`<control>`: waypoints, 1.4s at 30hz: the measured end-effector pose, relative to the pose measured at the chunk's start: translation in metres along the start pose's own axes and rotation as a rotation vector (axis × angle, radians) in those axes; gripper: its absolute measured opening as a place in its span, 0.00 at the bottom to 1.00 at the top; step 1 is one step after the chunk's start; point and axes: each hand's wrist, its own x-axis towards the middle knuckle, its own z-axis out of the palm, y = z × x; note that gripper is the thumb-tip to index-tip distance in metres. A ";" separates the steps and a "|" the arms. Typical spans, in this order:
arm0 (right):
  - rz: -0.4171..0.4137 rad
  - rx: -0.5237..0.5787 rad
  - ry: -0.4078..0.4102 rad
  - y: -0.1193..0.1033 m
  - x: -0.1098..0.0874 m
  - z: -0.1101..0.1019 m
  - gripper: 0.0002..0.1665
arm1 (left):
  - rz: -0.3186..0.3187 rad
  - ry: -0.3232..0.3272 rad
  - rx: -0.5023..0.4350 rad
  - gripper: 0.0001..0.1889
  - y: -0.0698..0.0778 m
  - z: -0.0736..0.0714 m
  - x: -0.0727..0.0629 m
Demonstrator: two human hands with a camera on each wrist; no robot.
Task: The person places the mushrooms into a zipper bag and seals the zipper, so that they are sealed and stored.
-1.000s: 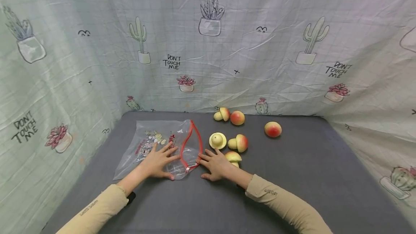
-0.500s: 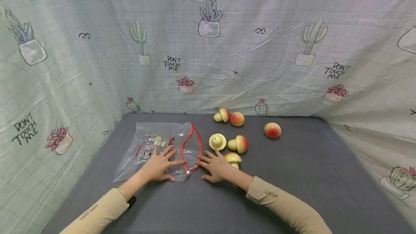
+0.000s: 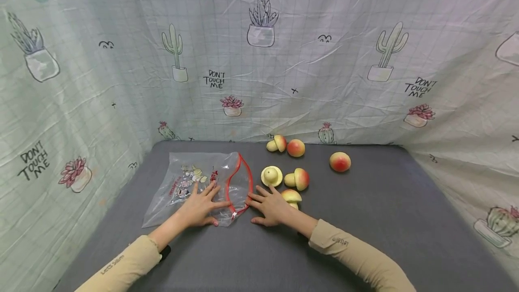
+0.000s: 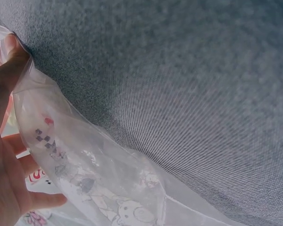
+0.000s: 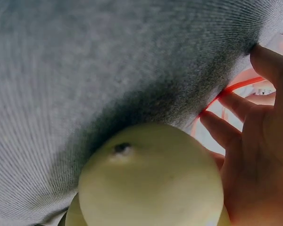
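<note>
A clear plastic zip bag [image 3: 162,204] with a cartoon print lies flat, its red-edged mouth [image 3: 250,177] gaping slightly to the right. My left hand [image 3: 196,208] rests on the bag with fingers spread, one fingertip reaching the near red strip. With straight fingers, my right hand [image 3: 271,206] touches the other red strip; the right wrist view shows its fingertips against that strip [image 5: 245,84]. Close beside the right hand lies a toy mushroom [image 3: 292,196], partly hidden by it in the head view. Its pale stem [image 5: 151,179] looms large in the right wrist view.
Several more red-and-yellow toy mushrooms lie beyond the right hand: one stem-up [image 3: 271,176], one on its side [image 3: 297,179], and a pair at the back, one of them cap-up [image 3: 296,148]. Another [image 3: 340,161] sits farther right. A printed curtain [image 3: 259,84] surrounds the grey table [image 3: 385,220].
Since a second ago, one left fingertip has shifted right onto the near red strip. The right hand, the bag and the mushrooms look much the same; the head view has tilted slightly.
</note>
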 end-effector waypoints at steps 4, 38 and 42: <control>-0.004 -0.011 0.010 0.001 0.000 0.001 0.36 | 0.008 0.015 -0.010 0.35 0.001 0.001 0.001; -0.133 0.055 0.405 0.032 -0.033 0.001 0.30 | 0.012 0.005 -0.058 0.32 0.005 0.000 0.005; -0.125 0.074 0.459 0.034 -0.041 -0.002 0.29 | 0.012 0.014 -0.075 0.31 0.004 0.000 0.005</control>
